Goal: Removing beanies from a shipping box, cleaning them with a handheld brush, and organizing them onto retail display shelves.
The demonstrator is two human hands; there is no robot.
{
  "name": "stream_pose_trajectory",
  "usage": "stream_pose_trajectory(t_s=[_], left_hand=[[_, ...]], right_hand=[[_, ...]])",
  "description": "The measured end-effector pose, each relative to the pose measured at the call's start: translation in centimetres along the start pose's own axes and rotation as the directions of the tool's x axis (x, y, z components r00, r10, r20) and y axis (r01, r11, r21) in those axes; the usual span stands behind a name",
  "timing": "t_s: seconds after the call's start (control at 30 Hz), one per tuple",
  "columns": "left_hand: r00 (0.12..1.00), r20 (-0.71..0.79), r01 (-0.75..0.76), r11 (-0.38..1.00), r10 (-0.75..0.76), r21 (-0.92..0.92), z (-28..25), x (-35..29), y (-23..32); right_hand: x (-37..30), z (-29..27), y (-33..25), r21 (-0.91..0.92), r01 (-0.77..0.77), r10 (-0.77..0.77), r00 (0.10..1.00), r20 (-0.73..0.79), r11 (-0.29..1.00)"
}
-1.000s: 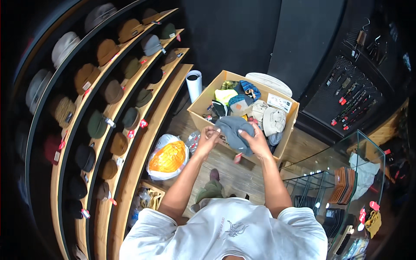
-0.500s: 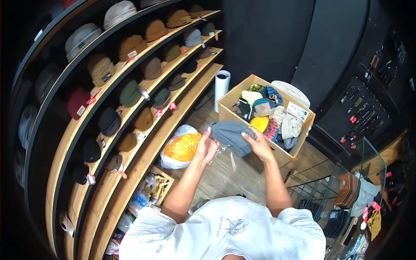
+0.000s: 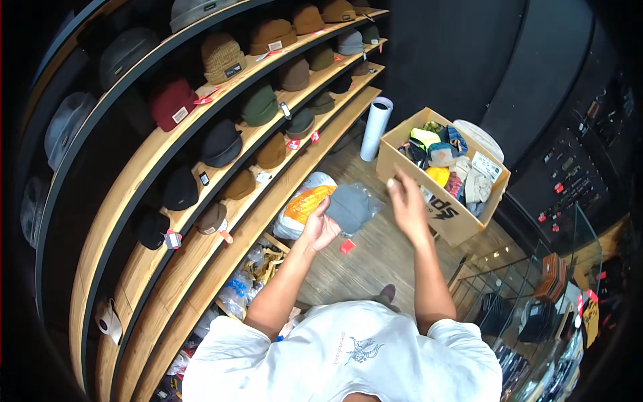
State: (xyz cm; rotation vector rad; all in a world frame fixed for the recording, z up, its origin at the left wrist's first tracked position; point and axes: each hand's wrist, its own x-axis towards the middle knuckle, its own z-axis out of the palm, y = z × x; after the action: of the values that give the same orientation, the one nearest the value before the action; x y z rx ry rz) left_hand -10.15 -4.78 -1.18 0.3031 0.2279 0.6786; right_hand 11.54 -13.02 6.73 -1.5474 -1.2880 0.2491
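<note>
A grey knit beanie hangs from my left hand, pinched between thumb and fingers along its left edge. Below the beanie shows a small red tag; whether it is attached I cannot tell. My right hand is apart from the beanie, slightly blurred, thumb and fingers loosely spread with nothing visible in them. It is in front of the near side of an open cardboard box. Inside the box lie mixed caps and hats, among them a yellow one and a beige one.
Curved wooden shelves with rows of beanies rise on the left. A white roll stands beside the box. Bags with orange contents lie on the floor. A glass case is on the right, a dark display wall behind it.
My right hand has let go of the beanie and moved apart from it. The beanie now hangs from my left hand alone, with a red tag showing. The view has shifted leftward.
</note>
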Motion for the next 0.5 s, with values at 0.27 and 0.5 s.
stream_pose_trajectory(t_s=[0.27, 0.5], left_hand=[[0.998, 0.052, 0.030, 0.999, -0.031, 0.011, 0.2, -3.1, -1.1], [0.998, 0.055, 0.034, 0.996, -0.039, 0.088, -1.1, -5.3, -2.5]], right_hand=[[-5.1, 3.1, -7.9, 0.165, 0.487, -0.491, 0.871, -0.020, 0.858], [-8.8, 2.3, 5.6, -0.134, -0.227, 0.256, 0.930, 0.264, 0.964]])
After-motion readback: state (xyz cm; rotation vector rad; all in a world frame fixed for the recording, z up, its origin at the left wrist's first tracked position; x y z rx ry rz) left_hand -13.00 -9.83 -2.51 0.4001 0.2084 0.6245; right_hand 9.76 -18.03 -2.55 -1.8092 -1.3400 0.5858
